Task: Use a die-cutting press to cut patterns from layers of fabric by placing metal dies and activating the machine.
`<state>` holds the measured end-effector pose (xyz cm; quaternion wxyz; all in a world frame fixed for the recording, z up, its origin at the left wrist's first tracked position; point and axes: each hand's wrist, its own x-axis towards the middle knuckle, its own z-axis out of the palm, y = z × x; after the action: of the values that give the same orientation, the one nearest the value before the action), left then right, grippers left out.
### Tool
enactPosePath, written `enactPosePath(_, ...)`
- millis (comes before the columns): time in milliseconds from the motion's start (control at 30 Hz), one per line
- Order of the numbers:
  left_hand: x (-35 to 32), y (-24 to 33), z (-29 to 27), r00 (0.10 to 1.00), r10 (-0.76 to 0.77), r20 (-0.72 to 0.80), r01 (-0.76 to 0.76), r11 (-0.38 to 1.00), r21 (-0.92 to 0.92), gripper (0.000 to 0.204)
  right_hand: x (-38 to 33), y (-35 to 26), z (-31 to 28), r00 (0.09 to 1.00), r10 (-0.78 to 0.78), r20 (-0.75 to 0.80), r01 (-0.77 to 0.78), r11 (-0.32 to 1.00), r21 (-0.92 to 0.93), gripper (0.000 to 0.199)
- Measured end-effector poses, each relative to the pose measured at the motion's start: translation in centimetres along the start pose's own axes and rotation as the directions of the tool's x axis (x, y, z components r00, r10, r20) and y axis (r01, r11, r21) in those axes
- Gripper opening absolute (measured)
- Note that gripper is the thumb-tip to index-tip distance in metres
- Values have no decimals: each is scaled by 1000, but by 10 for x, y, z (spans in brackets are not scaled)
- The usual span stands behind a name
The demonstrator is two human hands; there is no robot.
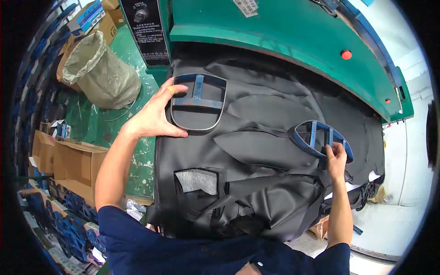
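My left hand [153, 112] grips the left side of a wide, rounded cutting die [204, 103]. Its fingers lie over the upper rim, and the thumb is at the lower edge. This die has a thin metal rim with blue crossbars, and rests flat on black sheet material [188, 151]. At the right, my right hand [337, 161] pinches the near end of a narrower, pointed blue cutting die [314, 135], which looks slightly tilted over the sheet. Leaf-shaped cut-outs show in the sheet between the two dies.
A green machine [284, 41] with red buttons spans the far side, its control panel [149, 34] at the left. Left of the sheet stand a pale sack [103, 73] and an open cardboard box [75, 162]. Racks of blue dies [73, 229] line the lower left. Crumpled black scraps [270, 201] lie close to me.
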<state>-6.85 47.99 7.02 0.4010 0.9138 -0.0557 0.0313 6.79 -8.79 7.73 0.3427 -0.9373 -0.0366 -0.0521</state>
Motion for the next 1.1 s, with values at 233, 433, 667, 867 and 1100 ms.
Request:
enactPosePath(233, -12, 1, 4, 995, -71, -73, 56, 980, -192, 137, -5, -16, 4, 1000, -28, 3, 28, 995, -92, 21)
enactPosePath(433, -36, -16, 26, 983, -100, -155, 58, 965, -256, 122, -4, -6, 2, 1000, -22, -14, 21, 995, -100, 21)
enactPosePath(667, -37, -9, 26, 978, -97, -186, 68, 985, -160, 105, -8, -9, 4, 997, -70, -24, 67, 993, -95, 18)
enactPosePath(867, -36, -5, 23, 981, -101, -167, 90, 993, -74, 102, -8, -16, 5, 999, -30, -30, 25, 990, -142, 19)
enactPosePath(1100, -34, -4, 22, 986, -57, -155, 62, 998, 22, 97, -6, -12, 4, 999, -17, -35, 10, 980, -200, 27)
